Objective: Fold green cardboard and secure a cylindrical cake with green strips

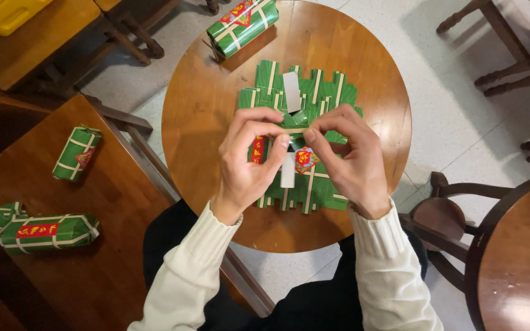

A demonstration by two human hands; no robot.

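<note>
Your two hands pinch a flat green paper cutout at the centre of the frame, over a round wooden table (216, 79).

Your left hand (249, 156) and right hand (348, 156) both have thumb and fingertips closed on the green paper sheet (314, 184), which lies unfolded on the table with cream stripes and a red label. A finished green box (242, 24) sits at the table's upper edge; three more (76, 153) rest on a wooden table at the left.
</note>
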